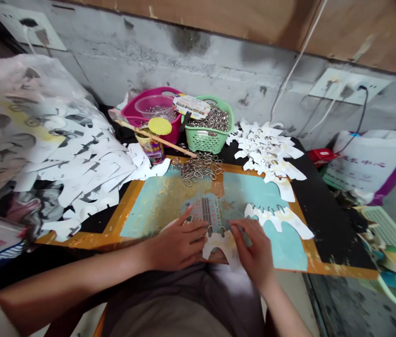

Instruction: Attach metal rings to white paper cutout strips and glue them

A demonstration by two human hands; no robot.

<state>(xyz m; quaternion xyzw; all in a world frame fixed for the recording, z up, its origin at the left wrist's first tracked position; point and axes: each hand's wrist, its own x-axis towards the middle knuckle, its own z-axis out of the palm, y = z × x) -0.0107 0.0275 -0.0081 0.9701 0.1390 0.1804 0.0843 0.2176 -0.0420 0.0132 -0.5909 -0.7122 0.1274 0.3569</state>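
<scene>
A white scalloped cut-out (pixel 219 240) with metal rings on its upper edge lies at the table's front edge between my hands. My left hand (pixel 180 241) rests at its left side, fingers stretched towards it and thumb raised apart. One ring (pixel 188 219) shows by that thumb. At the right side of the cut-out, the thumb and forefinger of my right hand (pixel 255 248) are pinched together near the rings; what lies between them is hidden. A printed card (pixel 207 209) is just beyond. A similar ringed cut-out (pixel 278 217) lies to the right.
Loose metal rings (pixel 201 167) are heaped behind the card. Behind them stand a green basket (pixel 205 140) of metal pieces, a pink basket (pixel 171 128), and a tin (pixel 152 149) with a stick (pixel 162 140) across it. White cut-outs pile up left (pixel 92 159) and right (pixel 268 147).
</scene>
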